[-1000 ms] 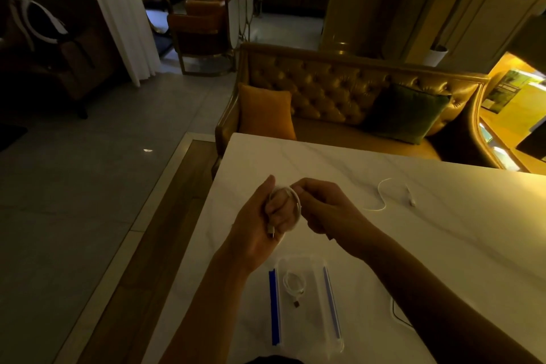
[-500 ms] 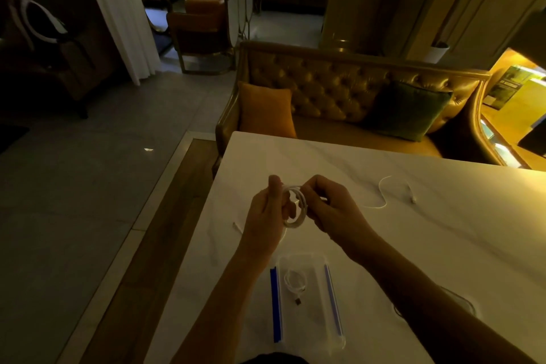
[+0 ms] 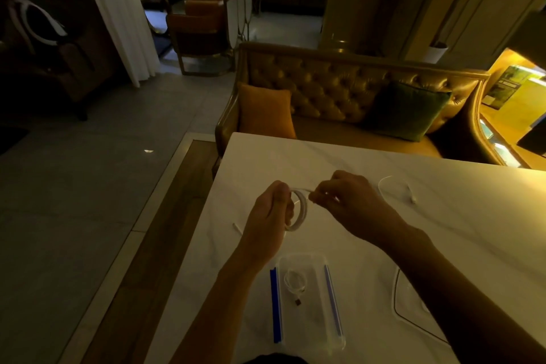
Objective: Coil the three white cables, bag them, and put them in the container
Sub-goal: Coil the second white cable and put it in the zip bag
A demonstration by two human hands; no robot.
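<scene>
Where dim light falls on the white table (image 3: 443, 224), a clear container (image 3: 314, 316) with blue clips along both long sides lies near the front edge, between the two forearms. Above it, the left hand (image 3: 266, 224) curls its fingers round a coiled white cable (image 3: 300, 211), held upright off the tabletop. The right hand (image 3: 347, 201) pinches the strand running off the coil's top between thumb and fingertips, its other fingers bent. A second coiled cable (image 3: 294, 282) lies inside the container. A loose cable (image 3: 388, 186) lies on the table beyond the right hand. What seems a plug end (image 3: 237, 227) shows left of the left hand.
</scene>
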